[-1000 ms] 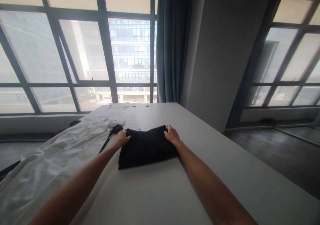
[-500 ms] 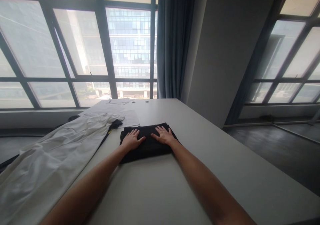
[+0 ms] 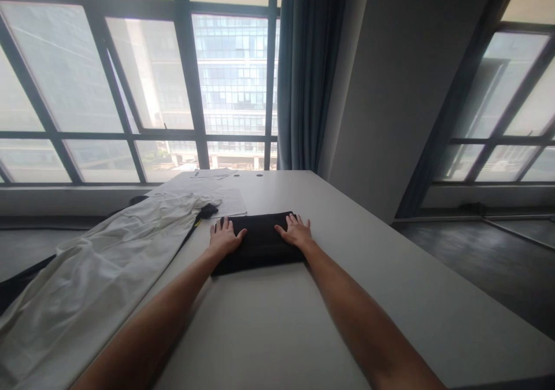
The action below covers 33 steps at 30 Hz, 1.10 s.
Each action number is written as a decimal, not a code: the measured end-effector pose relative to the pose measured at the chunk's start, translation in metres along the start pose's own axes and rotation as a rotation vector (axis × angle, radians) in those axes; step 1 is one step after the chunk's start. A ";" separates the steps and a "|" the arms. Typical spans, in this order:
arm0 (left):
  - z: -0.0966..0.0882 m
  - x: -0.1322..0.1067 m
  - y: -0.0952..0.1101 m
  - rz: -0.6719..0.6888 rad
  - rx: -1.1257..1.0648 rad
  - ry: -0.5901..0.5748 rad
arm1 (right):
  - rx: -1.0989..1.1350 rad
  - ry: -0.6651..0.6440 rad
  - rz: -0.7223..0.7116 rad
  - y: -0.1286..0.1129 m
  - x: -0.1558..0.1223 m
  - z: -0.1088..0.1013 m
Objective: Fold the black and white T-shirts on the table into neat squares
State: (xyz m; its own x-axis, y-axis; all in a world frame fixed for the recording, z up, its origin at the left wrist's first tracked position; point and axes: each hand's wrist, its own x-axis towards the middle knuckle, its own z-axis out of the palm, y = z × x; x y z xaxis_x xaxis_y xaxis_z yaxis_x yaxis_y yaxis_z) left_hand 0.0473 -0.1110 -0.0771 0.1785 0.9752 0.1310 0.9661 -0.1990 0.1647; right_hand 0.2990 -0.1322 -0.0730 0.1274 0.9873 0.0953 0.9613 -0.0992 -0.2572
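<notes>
A folded black cloth (image 3: 262,242), its exact kind of garment not visible, lies flat as a neat rectangle on the white table (image 3: 269,332). My left hand (image 3: 226,236) rests on its left end, palm down with fingers spread. On the right end lies my right hand (image 3: 295,231), also flat, its fingers apart and thumb pointing inward. Neither hand grips the cloth; both touch it from above. Left of my left hand is a crumpled white cloth (image 3: 117,257), with a small dark bunched piece (image 3: 208,210) at its far end.
Paper sheets (image 3: 232,202) lie beyond the cloths, towards the table's far end. A dark cloth (image 3: 26,277) shows beside the white one at the left. Past the table stand windows (image 3: 234,77), a blue-grey curtain (image 3: 310,89) and a grey pillar (image 3: 399,89).
My hands have moved apart, each towards its own end of the black cloth. The whole view has shifted slightly, so the scene sits a little further right.
</notes>
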 end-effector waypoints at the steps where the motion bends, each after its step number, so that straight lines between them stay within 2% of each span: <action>1: 0.000 -0.005 0.007 0.055 0.008 0.027 | -0.007 0.031 -0.046 -0.004 -0.001 0.000; 2: 0.002 -0.012 0.014 0.128 0.004 0.040 | -0.004 0.042 -0.098 -0.008 -0.003 0.001; 4: 0.005 -0.024 0.024 0.240 -0.016 0.007 | 0.017 -0.023 -0.172 -0.013 -0.005 0.005; 6: 0.006 -0.034 0.028 0.267 -0.031 -0.040 | 0.033 -0.119 -0.181 -0.015 -0.008 0.009; 9: 0.006 -0.042 0.021 0.253 -0.040 -0.072 | 0.052 -0.155 -0.161 -0.015 -0.013 0.010; 11: 0.005 -0.044 0.013 0.237 -0.040 -0.061 | 0.069 -0.112 -0.160 -0.015 -0.016 0.008; 13: 0.005 -0.044 0.007 0.225 -0.035 -0.029 | 0.074 -0.026 -0.214 -0.019 -0.020 0.006; 15: 0.006 -0.044 0.005 0.232 -0.026 -0.009 | 0.078 0.005 -0.329 -0.027 -0.027 0.003; 21: 0.006 -0.041 0.006 0.261 -0.039 -0.020 | 0.110 -0.165 -0.594 -0.044 -0.052 -0.007; 24: 0.001 -0.043 0.005 0.240 -0.099 0.039 | 0.084 -0.268 -0.679 -0.041 -0.062 -0.009; 28: -0.006 -0.050 -0.001 0.199 -0.073 0.137 | 0.068 -0.300 -0.669 -0.038 -0.065 -0.012; 33: -0.008 -0.057 -0.008 0.089 -0.060 0.053 | 0.061 -0.289 -0.628 -0.039 -0.060 -0.018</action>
State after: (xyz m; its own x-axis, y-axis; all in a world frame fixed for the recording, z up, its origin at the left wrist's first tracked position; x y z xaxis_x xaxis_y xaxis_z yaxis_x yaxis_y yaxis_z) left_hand 0.0277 -0.1655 -0.0783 0.2514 0.9471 0.1993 0.9337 -0.2916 0.2078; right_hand 0.2584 -0.1894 -0.0509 -0.5270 0.8498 -0.0140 0.8150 0.5006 -0.2918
